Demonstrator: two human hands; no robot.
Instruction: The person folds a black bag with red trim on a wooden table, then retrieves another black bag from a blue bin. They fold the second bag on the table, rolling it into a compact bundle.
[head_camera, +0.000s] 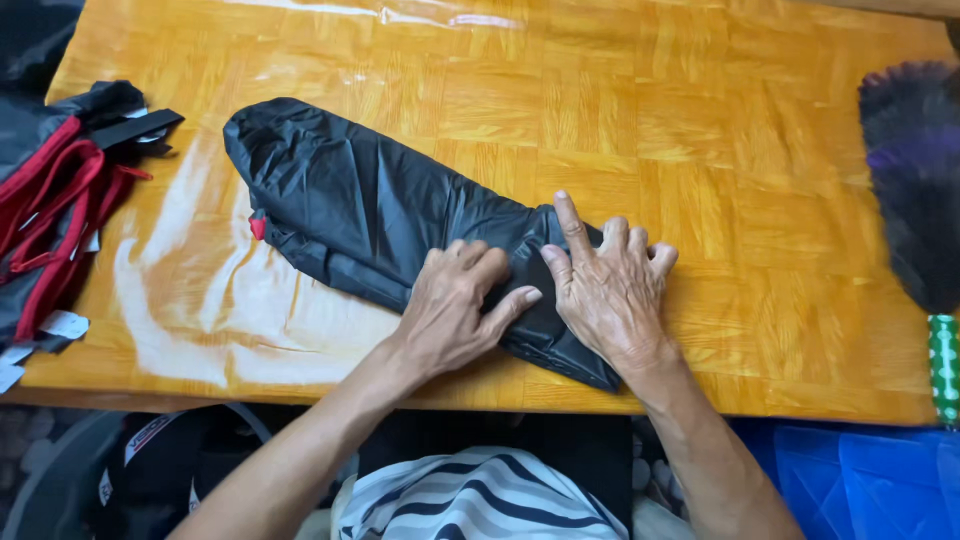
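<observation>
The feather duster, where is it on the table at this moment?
In the head view, the feather duster lies at the far right edge of the wooden table, apart from the right hand, which presses the black fabric bundle.

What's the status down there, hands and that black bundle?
Left hand and right hand both flat, pressing the black fabric bundle's near end. Bundle lies diagonally on wooden table. Red-strapped bag far left, feather duster right, both apart.
</observation>
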